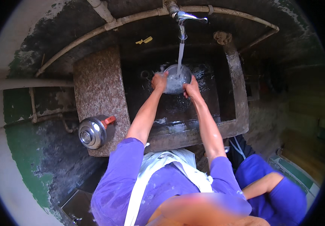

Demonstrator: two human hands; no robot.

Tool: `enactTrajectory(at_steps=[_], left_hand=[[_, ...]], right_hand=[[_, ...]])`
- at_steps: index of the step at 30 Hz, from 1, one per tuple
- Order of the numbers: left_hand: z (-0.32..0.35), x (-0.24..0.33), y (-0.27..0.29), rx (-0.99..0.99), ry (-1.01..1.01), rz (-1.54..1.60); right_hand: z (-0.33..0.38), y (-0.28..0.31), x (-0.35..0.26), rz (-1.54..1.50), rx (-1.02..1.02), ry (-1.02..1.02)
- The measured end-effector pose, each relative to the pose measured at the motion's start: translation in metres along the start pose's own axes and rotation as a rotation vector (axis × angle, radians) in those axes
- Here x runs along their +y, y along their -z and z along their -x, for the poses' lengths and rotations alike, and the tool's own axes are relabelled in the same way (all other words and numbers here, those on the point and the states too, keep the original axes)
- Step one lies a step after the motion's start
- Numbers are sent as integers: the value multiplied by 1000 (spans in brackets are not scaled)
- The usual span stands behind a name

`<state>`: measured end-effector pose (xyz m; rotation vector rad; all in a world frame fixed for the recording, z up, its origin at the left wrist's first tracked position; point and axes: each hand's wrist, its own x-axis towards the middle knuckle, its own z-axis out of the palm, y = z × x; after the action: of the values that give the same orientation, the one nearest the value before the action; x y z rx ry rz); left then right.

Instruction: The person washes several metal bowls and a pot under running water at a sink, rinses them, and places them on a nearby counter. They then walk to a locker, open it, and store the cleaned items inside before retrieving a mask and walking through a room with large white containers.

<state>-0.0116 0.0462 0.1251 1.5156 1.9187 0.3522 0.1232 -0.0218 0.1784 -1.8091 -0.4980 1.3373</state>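
Water runs from a chrome tap straight down into a round metal bowl over the dark sink. My left hand grips the bowl's left rim, fingers closed round it. On the opposite side my right hand holds the rim, with the thumb near the edge. Stirred, splashing water fills the bowl, so its inside is hard to make out. Both forearms reach forward over the sink's front edge.
A metal flask-like vessel with a red handle stands on the speckled stone slab at left. The sink's raised concrete rim bounds the right, with a crumpled brown cloth at its far end. Pipes cross the wall. Another person is close at lower right.
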Motion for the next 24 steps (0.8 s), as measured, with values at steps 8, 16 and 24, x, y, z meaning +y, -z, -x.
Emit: enactTrajectory(at_steps=[8, 16, 24], left_hand=[[17, 42, 6, 290, -574, -431], [48, 22, 52, -486, -687, -137], [46, 13, 71, -862, -110, 988]], right_hand=[[-8, -20, -3, -227, -60, -11], [16, -8, -28, 100, -46, -57], [-22, -32, -66, 502, -303, 393]])
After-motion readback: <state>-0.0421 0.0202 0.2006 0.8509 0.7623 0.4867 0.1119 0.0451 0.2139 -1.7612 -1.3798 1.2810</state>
